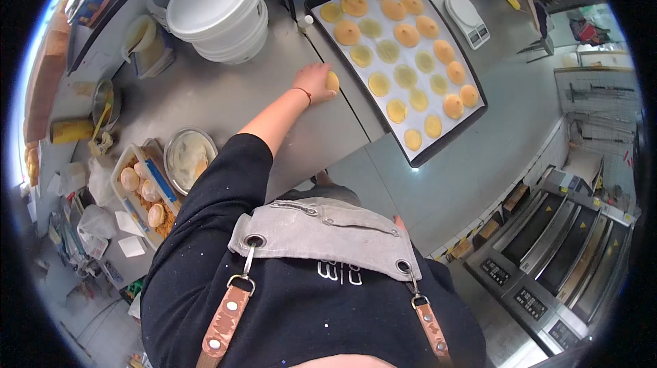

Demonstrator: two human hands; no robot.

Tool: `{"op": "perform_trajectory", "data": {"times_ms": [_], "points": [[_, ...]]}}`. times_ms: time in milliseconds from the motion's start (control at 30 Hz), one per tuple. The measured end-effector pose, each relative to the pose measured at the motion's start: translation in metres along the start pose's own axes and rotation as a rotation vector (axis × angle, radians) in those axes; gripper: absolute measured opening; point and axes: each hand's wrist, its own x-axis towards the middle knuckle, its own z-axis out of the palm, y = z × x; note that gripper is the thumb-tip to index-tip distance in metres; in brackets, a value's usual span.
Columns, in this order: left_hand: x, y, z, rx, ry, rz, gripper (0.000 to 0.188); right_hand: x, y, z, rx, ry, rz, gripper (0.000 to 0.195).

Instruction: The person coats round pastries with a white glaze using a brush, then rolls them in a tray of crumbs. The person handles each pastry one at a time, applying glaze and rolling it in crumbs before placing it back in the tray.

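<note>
My left hand [314, 83], with a red string at the wrist, holds a round yellow cake layer [332, 82] by its edge over the steel table. Just right of it, a dark baking tray [485, 111] lined with white paper bears several round cakes; some show domed orange-brown tops [347, 33], others lie with a flat yellow side [379, 84] up. Only a small part of my right hand [400, 222] shows beside the apron, low at my side; its fingers are mostly hidden.
White lidded buckets [213, 4] stand at the back left. Nearer left are a metal bowl of cream [187, 152] with a spatula and a plastic box [134, 183] with filled cakes in brown crumbs. A white kitchen scale [464, 14] lies beyond the tray. A deck oven [544, 265] stands at the right.
</note>
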Motion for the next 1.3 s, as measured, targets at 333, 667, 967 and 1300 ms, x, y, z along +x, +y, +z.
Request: {"op": "perform_trajectory", "data": {"times_ms": [333,667,967,1300], "points": [[-0.065,0.014,0.007,-0.089,0.085,-0.030,0.062,0.086,-0.139,-0.073,-0.137,0.229,-1.100,0.048],[-0.414,-0.058,-0.117,-2.077,0.631,-0.031,0.045,-0.032,-0.487,-0.128,-0.200,0.151,-1.775,0.046],[-0.572,-0.086,-0.007,-2.693,0.945,0.086,0.048,-0.072,-0.576,0.010,-0.421,0.050,-1.935,0.056],[-0.550,-0.115,0.012,-2.724,0.663,-0.188,0.026,-0.050,-0.644,0.017,0.070,-0.015,-1.618,0.019]]}}
